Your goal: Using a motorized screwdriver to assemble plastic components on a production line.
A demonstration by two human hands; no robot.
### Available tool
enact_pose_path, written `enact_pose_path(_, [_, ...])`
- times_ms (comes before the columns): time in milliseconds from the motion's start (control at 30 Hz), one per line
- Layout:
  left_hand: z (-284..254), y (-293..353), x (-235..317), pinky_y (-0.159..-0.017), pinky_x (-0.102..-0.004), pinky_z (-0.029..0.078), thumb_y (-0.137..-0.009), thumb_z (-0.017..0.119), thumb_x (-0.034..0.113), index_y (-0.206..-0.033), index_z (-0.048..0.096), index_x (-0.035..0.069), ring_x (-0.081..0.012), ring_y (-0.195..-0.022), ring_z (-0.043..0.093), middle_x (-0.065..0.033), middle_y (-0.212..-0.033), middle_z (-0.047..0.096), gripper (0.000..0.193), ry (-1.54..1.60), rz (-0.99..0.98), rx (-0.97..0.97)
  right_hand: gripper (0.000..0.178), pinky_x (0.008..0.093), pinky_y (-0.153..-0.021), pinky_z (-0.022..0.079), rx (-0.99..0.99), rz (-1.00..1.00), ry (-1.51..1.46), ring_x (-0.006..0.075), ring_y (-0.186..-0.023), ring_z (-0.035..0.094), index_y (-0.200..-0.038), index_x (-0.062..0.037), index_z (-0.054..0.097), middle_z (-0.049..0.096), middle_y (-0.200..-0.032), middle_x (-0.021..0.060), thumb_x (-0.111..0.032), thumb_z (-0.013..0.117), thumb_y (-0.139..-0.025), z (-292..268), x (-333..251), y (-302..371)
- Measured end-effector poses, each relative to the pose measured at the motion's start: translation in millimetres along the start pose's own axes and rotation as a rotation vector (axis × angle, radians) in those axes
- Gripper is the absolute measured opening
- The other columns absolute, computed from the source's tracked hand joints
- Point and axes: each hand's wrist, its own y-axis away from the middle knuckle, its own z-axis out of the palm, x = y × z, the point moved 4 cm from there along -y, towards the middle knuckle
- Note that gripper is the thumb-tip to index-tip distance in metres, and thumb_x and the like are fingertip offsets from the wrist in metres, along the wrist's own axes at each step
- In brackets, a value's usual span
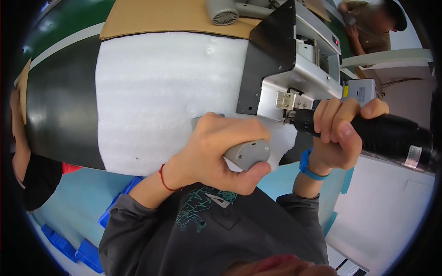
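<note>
My left hand (216, 152) is wrapped round a grey plastic housing (251, 155) over the white foam sheet. Its rounded end, with small holes in it, faces up between thumb and fingers; my hand hides most of the rest. In my right hand (340, 129) lies a black electric screwdriver (391, 133), held sideways. The screwdriver's nose points left, at the small metal outlet block (286, 100) on the front of a screw feeder (306, 76). Whether the bit touches a screw there is too small to tell.
White foam (170, 87) covers part of the dark bench mat (62, 106). Behind it, a grey hair dryer (223, 11) lies on cardboard (156, 18). A co-worker (373, 27) is at the far right; another person's arm (20, 138) shows at left. Blue bins (87, 255) are on the floor.
</note>
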Motion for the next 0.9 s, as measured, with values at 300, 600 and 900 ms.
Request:
enact_pose_path(300, [7,1,-1,-0.050,-0.0296,0.045,-0.064,0.071,0.013,-0.086,0.056,0.006,-0.0290,-0.055,0.055,-0.0078,-0.069,0.057,0.027,-0.013,0.009,-0.014,0.026,0.0178,-0.041,0.044,-0.139,-0.109,-0.482,0.0072,-0.041,0.048,-0.095,-0.0056,0.045,0.051,-0.056,-0.0013,-0.003,0.060,-0.074,21,-53,-22])
enact_pose_path(600, [9,-1,0,-0.045,-0.0339,0.040,-0.066,0.070,0.016,-0.081,0.052,0.008,-0.0308,-0.053,0.051,-0.0082,-0.063,0.054,0.025,-0.002,0.004,0.003,0.043,0.0239,-0.054,0.052,-0.285,-0.144,-0.576,0.0127,-0.057,0.055,-0.123,-0.0144,0.034,0.051,-0.068,0.0026,-0.017,0.056,-0.085,60,-41,-42])
enact_pose_path(900, [8,0,-3,-0.045,-0.0365,0.040,-0.067,0.069,0.018,-0.082,0.052,0.007,-0.0325,-0.052,0.053,-0.0094,-0.059,0.054,0.025,-0.007,0.004,0.024,0.027,0.0180,-0.054,0.050,-0.291,-0.080,-0.551,0.0084,-0.051,0.053,-0.100,-0.0133,0.038,0.050,-0.062,-0.0002,-0.015,0.058,-0.081,40,-46,-37])
